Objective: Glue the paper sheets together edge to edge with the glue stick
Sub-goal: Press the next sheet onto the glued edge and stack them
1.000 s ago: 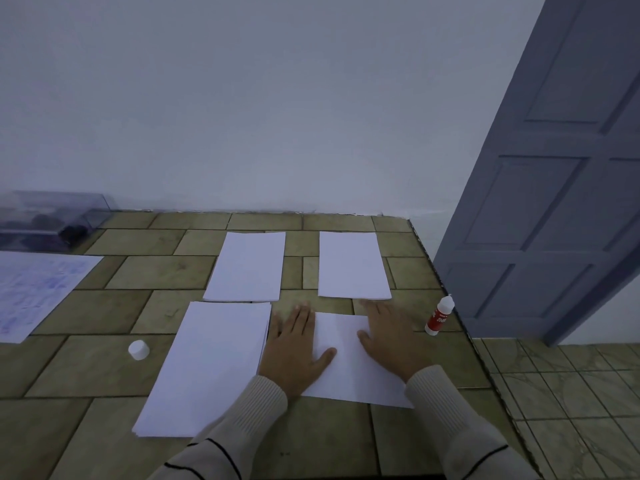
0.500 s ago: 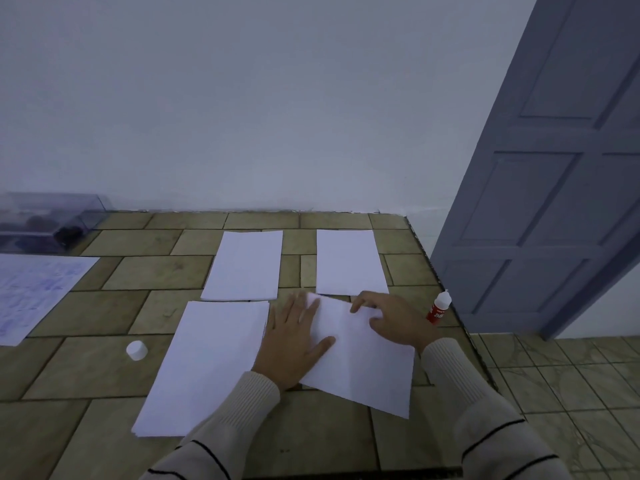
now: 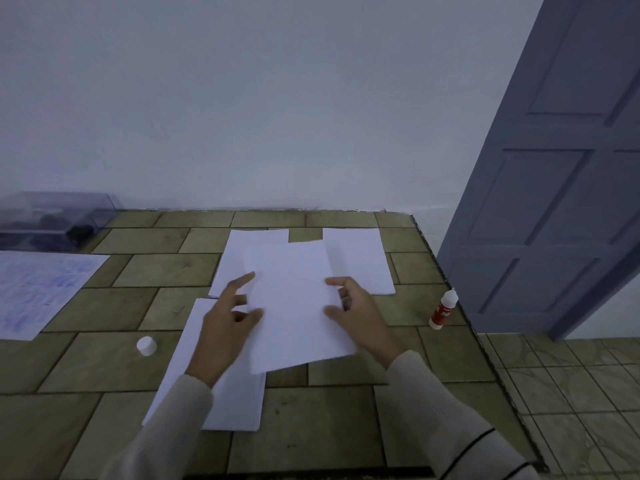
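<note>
- Holding one paper sheet [image 3: 294,306] off the worktop [image 3: 104,358], the left hand [image 3: 228,323] pinches its left edge and the right hand [image 3: 356,310] its right edge.
- It hangs over the sheets lying toward the worktop's far right corner.
- Thin and floppy, it likely bends or creases easily; gripping opposite edges keeps it flat.
- The uncapped glue stick [image 3: 443,308] stands by the right edge, its cap [image 3: 146,345] well left.

A white sheet [image 3: 298,306] was held tilted above the surface, overlapping two blank sheets behind it [image 3: 239,261] [image 3: 360,261] and a stack [image 3: 221,393] at near left. The red glue stick [image 3: 443,309] stood uncapped at right; its white cap [image 3: 146,345] lay well apart at left
</note>
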